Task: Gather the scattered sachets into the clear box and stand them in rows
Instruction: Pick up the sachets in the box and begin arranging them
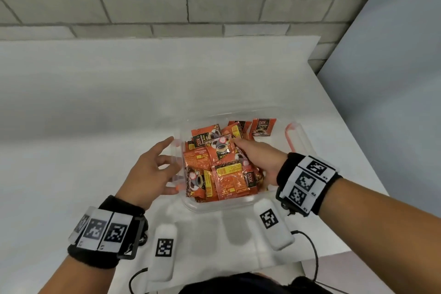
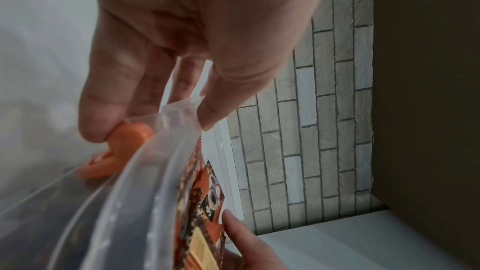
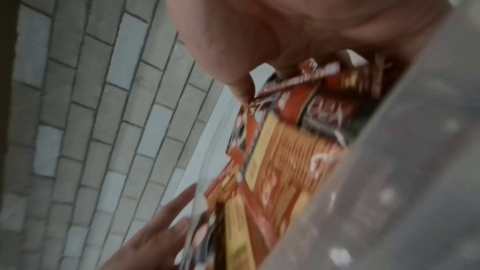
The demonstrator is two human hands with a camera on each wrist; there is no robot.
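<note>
You are working inside the clear box (image 1: pixel 214 209), which is sitting on the white table (image 1: pixel 95 102) just in front of you, with the sachets (image 1: pixel 222 169) lying in a loose, overlapping heap inside it; none appear left out on the table, so the step in hand looks like the standing-up, not the gathering. Your left hand (image 1: pixel 149 172) is steadying the box's left wall, fingers relaxed and spread, the thumb touching the orange latch (image 2: pixel 116 151) and a fingertip resting on the rim. Your right hand (image 1: pixel 259 162) is reaching into the heap and pinching the corner of one sachet (image 1: pixel 220 150) between thumb and fingers; how many others it is catching underneath you cannot tell, since the right wrist view is blurred. To do this well, you are best off pushing the heap toward one wall first, clearing a strip of floor, then setting each sachet on edge against that wall. The foil is slippery and thin, so they are likely to topple; lean each against the last.
</note>
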